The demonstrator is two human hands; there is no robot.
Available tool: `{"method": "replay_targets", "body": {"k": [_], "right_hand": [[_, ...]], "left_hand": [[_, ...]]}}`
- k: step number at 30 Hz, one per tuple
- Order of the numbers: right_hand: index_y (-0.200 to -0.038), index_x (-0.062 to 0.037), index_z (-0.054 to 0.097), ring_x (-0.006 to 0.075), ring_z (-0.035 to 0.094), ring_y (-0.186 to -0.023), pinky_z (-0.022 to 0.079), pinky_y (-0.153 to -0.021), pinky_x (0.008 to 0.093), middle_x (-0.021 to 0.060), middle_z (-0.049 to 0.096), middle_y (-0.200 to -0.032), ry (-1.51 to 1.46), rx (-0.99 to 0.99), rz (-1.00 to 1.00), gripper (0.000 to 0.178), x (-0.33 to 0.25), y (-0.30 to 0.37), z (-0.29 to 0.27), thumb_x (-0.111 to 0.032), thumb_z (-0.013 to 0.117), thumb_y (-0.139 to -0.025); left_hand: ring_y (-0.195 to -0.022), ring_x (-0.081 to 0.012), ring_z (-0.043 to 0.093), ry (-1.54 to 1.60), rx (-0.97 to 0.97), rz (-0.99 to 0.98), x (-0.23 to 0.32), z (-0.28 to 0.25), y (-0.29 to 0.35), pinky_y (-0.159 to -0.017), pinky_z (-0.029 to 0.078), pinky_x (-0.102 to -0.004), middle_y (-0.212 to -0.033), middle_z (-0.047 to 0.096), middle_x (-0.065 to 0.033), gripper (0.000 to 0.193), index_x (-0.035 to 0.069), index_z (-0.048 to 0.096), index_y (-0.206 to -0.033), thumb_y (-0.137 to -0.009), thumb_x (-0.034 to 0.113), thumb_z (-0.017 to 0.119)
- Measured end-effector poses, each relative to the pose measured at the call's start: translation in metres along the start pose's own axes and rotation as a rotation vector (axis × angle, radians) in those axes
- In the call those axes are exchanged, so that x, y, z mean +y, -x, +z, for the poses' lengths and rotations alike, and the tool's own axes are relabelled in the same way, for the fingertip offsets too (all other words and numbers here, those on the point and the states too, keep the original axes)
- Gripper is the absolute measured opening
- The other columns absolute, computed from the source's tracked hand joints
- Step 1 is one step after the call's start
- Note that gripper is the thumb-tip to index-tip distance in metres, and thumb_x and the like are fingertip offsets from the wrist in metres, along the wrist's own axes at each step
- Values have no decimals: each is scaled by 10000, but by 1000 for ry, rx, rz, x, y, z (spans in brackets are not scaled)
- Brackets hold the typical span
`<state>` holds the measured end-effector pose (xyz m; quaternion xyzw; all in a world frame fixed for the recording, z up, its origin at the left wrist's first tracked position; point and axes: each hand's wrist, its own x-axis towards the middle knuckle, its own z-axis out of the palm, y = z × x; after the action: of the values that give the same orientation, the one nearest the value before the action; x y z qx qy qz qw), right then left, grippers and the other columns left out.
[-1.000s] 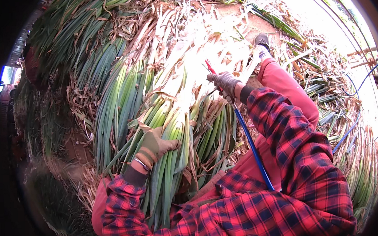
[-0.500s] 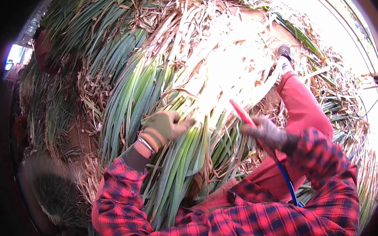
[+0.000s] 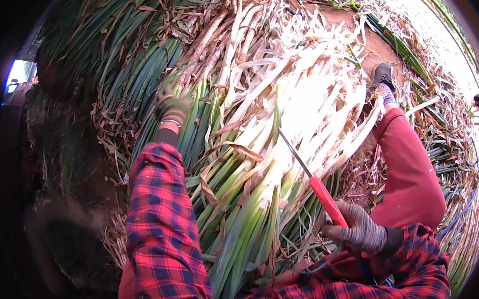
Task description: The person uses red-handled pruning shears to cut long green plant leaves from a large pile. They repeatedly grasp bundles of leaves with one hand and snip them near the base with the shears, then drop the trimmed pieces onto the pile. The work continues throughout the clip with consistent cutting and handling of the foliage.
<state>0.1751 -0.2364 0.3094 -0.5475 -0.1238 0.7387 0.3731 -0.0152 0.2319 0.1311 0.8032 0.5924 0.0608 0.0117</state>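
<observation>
My right hand (image 3: pixel 358 229), in a grey glove, is closed round the red handle of an air blow gun (image 3: pixel 327 202). Its thin dark metal nozzle points up and left over the bared white stalks. My left hand (image 3: pixel 172 105), in an olive glove, reaches to the far left onto the green leaves of long green onions (image 3: pixel 195 106); its fingers look stretched out, a little blurred. Across the middle lies a heap of green onions with pale stalks (image 3: pixel 312 93), overexposed in part. A bunch with bright green leaves (image 3: pixel 242 219) lies nearest my lap.
More green onions (image 3: pixel 114 34) are piled at the far left. Dry husks (image 3: pixel 410 136) litter the soil at the right, beside my outstretched leg (image 3: pixel 408 163) and shoe (image 3: pixel 383 75). A blue hose (image 3: pixel 459 215) runs along the right side. Bare reddish soil (image 3: pixel 376 47) shows beyond the stalks.
My left hand has left the near bunch and moved away and left onto other leaves. My right hand has drawn back toward me with the air blow gun, whose nozzle now shows.
</observation>
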Motion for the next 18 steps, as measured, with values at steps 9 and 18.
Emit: {"method": "replay_targets", "body": {"k": [9,18], "right_hand": [[-1284,-5,476,39,482,-765,431,-662,214,-36,545,-857,41,-23,45,515,-3,-9,-5,-236,684,-873],[-1089,-35,573,35,472,-547,385,-477,209,-55,513,-703,-10,15,-85,346,10,-1,7,-267,695,-864]], "left_hand": [[-1188,-362,517,-268,-336,54,8,-29,-27,-989,448,-416,-1301,516,-193,746,111,496,-1281,-611,242,796],[-1219,-327,514,-490,-597,-17,37,-101,49,-1004,433,-462,-1346,490,-181,854,146,497,-1309,-557,407,805]]}}
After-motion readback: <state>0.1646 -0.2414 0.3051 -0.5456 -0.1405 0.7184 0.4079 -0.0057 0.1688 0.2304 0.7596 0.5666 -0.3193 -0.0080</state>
